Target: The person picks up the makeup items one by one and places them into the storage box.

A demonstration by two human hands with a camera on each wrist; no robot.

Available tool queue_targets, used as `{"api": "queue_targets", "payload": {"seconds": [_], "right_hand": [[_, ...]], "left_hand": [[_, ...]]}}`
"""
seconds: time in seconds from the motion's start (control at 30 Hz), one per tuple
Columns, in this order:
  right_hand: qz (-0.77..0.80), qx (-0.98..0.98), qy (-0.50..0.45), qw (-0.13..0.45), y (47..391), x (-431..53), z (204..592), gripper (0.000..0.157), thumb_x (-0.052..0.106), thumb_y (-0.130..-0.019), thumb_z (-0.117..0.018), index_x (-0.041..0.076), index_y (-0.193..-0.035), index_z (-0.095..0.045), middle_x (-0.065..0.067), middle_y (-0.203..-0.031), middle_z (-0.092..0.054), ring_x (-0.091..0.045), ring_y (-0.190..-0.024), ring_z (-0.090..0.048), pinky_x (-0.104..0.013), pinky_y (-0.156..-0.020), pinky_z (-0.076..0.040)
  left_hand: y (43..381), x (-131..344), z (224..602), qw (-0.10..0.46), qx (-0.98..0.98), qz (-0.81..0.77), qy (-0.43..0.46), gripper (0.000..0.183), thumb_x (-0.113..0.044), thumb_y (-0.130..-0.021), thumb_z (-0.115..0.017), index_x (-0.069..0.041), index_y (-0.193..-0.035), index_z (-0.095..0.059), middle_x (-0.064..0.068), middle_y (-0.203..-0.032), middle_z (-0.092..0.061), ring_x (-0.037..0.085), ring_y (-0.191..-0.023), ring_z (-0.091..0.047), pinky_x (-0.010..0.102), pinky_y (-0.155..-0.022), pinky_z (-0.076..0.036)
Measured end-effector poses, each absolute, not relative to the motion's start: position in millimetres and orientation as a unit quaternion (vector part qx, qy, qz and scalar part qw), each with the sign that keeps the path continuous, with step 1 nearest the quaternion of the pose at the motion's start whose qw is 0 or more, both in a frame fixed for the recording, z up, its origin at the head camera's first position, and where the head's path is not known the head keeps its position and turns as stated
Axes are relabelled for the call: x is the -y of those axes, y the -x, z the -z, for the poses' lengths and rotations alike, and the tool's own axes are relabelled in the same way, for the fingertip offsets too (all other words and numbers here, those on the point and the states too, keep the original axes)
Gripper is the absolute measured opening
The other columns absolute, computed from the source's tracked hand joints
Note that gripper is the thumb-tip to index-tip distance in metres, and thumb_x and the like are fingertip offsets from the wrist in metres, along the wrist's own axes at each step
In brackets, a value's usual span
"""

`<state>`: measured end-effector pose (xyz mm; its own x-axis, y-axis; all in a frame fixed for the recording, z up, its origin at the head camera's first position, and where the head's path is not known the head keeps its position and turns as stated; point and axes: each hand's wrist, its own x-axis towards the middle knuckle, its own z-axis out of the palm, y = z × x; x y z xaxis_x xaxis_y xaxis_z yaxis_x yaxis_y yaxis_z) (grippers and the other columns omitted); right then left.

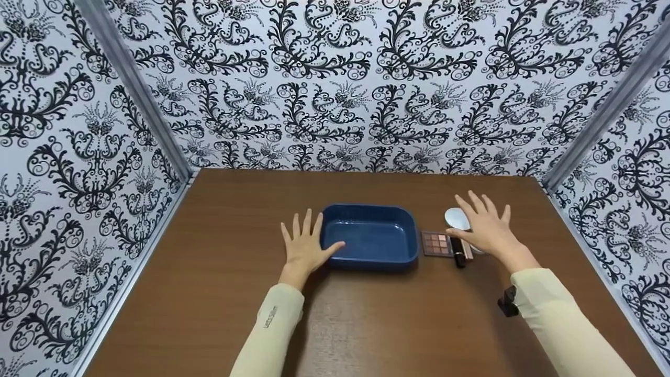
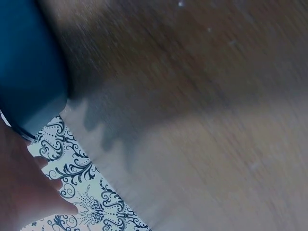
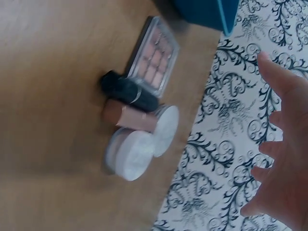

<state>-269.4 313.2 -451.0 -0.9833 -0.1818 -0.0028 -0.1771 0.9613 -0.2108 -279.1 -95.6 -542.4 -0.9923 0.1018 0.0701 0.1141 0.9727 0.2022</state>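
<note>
A deep blue rectangular dish [image 1: 371,238] stands on the table with nothing inside. My left hand [image 1: 302,250] is at its left side with fingers spread, the thumb overlapping the rim in the head view. To the dish's right lie an eyeshadow palette [image 1: 437,244], a black lipstick-like tube [image 1: 458,253] and a pinkish-brown tube [image 3: 130,118]. Two round white-lidded containers sit beside them, one nearer [image 3: 136,155] and one farther [image 3: 167,129] in the right wrist view. Fingers spread and holding nothing, my right hand [image 1: 487,230] hovers over this group, partly hiding it from the head view.
The brown wooden table [image 1: 235,225] is bounded by patterned black-and-white walls [image 1: 335,104] at the back and both sides. Grey metal posts [image 1: 141,89] mark the corners. A small black device [image 1: 507,302] hangs at the right wrist.
</note>
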Motion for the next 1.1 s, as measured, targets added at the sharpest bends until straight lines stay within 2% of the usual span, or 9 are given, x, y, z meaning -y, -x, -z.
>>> {"api": "queue_targets", "payload": {"seconds": [0.17,0.47,0.67,0.9,1.1], "right_hand": [[0.107,-0.990,0.090,0.003,266,-327,461,0.089,0.060,-0.090,-0.060,0.012,-0.158,-0.028,-0.027,-0.162,-0.018,-0.053,-0.148,-0.013,-0.083,-0.106,0.003],[0.110,-0.988,0.102,-0.038,262,-346,480,0.066,0.032,-0.091,-0.069,0.004,-0.147,-0.046,-0.031,-0.151,-0.039,-0.053,-0.139,-0.034,-0.082,-0.105,-0.016],[0.105,-0.987,0.108,-0.047,262,-357,489,0.063,0.025,-0.089,-0.071,-0.001,-0.142,-0.050,-0.034,-0.144,-0.046,-0.056,-0.131,-0.043,-0.080,-0.102,-0.027],[0.122,-0.984,0.117,-0.057,258,-363,498,0.060,0.017,-0.087,-0.073,-0.001,-0.140,-0.053,-0.035,-0.138,-0.050,-0.058,-0.123,-0.049,-0.076,-0.099,-0.035],[0.149,-0.981,0.109,-0.053,256,-366,506,0.057,0.013,-0.086,-0.073,-0.003,-0.138,-0.054,-0.033,-0.134,-0.053,-0.056,-0.119,-0.052,-0.069,-0.096,-0.043]], "left_hand": [[276,95,542,0.031,0.992,0.112,0.053,0.102,-0.085,-0.082,-0.042,-0.024,-0.161,-0.021,0.007,-0.169,-0.011,0.040,-0.156,-0.007,0.068,-0.120,0.002],[273,94,541,0.032,0.992,0.113,0.045,0.102,-0.085,-0.082,-0.042,-0.025,-0.161,-0.021,0.007,-0.169,-0.012,0.040,-0.156,-0.007,0.068,-0.120,0.003],[271,93,540,0.035,0.991,0.118,0.046,0.100,-0.083,-0.083,-0.044,-0.023,-0.160,-0.023,0.008,-0.169,-0.013,0.041,-0.155,-0.008,0.068,-0.120,0.002],[265,93,532,0.045,0.990,0.127,0.048,0.097,-0.080,-0.084,-0.048,-0.022,-0.159,-0.028,0.009,-0.168,-0.019,0.042,-0.154,-0.012,0.070,-0.119,-0.003],[271,96,536,0.033,0.992,0.115,0.043,0.099,-0.083,-0.083,-0.043,-0.024,-0.160,-0.024,0.008,-0.169,-0.016,0.040,-0.155,-0.010,0.068,-0.120,0.002]]}}
